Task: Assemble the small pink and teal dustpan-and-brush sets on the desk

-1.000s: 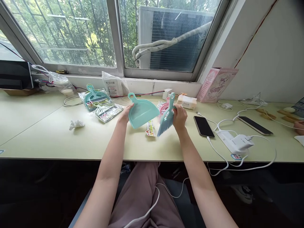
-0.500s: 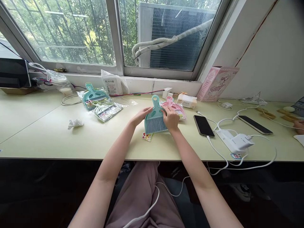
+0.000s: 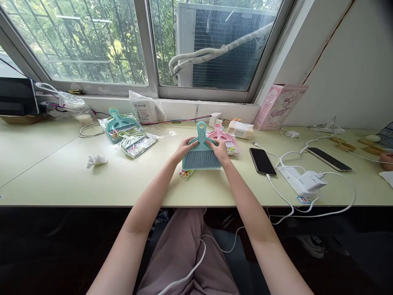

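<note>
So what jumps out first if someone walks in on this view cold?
Both hands, left hand and right hand, grip a teal brush and dustpan set at the middle of the pale green desk. A pink set lies just behind it, and two bagged sets sit to the left. A black phone lies at the right.

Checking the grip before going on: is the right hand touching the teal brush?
Touching. In the head view the right hand has its fingers on the teal brush at its right shoulder.
</note>
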The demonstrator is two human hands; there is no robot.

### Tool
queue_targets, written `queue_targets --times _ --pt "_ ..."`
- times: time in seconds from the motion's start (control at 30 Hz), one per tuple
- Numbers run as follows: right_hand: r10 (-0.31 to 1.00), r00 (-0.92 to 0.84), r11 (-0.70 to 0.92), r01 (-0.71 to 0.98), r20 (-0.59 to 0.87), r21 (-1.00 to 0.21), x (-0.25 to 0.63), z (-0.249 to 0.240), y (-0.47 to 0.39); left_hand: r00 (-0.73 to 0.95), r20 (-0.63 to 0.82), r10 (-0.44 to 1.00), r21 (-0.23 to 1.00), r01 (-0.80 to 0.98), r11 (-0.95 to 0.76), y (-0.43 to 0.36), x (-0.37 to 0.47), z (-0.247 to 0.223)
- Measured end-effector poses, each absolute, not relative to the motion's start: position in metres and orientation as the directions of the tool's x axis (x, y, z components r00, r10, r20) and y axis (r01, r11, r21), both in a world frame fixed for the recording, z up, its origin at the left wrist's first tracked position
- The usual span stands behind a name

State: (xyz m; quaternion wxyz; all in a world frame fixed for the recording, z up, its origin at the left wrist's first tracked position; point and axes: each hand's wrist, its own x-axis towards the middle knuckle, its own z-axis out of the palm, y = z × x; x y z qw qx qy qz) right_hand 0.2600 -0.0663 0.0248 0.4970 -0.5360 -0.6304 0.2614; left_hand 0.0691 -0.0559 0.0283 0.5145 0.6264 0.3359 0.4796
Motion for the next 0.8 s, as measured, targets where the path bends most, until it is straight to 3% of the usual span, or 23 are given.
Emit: queue_targets --times 0.17,0.27,0.47,0.63,0.73,0.8 --pt "0.937 0.143 0.308 0.094 0.319 -0.947 0.257 0.020 -0.064 0.279 0.317 0.907 0.947 -0.042 -0.318 -0.059 0.073 0.032" --pt "0.934 0.188 0.309 -0.003 0.303 -0.951 0.255 0.018 -0.063 0.247 0.353 0.902 0.933 -0.026 -0.358 -0.059 0.075 0.033" --pt "0.931 0.210 0.303 0.016 0.299 -0.953 0.255 0.014 -0.059 0.224 0.382 0.897 0.921 -0.007 -0.390 -0.058 0.076 0.033" --pt "0.958 0.058 0.283 -0.053 0.280 -0.958 0.263 0.021 -0.061 0.181 0.360 0.915 0.933 -0.076 -0.352 -0.054 0.072 0.032" --pt "0.961 0.076 0.273 -0.067 0.267 -0.960 0.271 0.024 -0.059 -0.002 0.318 0.948 0.924 -0.223 -0.311 -0.042 0.060 0.031" --pt "0.965 0.110 0.235 0.028 0.237 -0.972 0.274 0.022 -0.057 -0.168 0.278 0.946 0.876 -0.361 -0.321 -0.031 0.046 0.029"
